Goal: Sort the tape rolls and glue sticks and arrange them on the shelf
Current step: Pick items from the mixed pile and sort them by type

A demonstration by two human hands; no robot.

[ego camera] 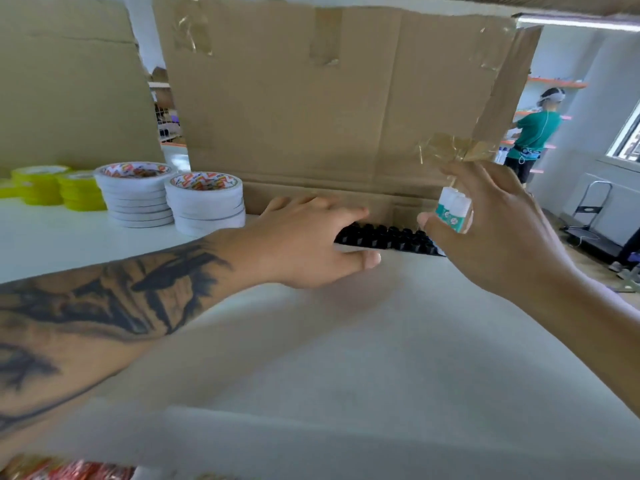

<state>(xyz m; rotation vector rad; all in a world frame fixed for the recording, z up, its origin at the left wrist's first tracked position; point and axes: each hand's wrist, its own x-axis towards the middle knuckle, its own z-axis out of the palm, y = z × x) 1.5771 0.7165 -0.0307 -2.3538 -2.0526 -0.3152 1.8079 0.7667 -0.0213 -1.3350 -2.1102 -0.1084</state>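
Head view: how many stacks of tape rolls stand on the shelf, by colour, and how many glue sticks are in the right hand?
White tape stacks with printed cores: 2, the left one and the right one.
Yellow tape stacks: 2 clear, and; more yellow at the frame edge is cut off.
Glue sticks in the right hand: 2.
Total: 6.

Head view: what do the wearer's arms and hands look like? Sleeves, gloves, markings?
Both hands are bare, no gloves. The left hand leads back to a bare forearm covered in large dark tattoo work with bold black shapes running almost to the wrist. The right hand and its forearm are bare and unmarked. No sleeves, watches, rings or cables show.
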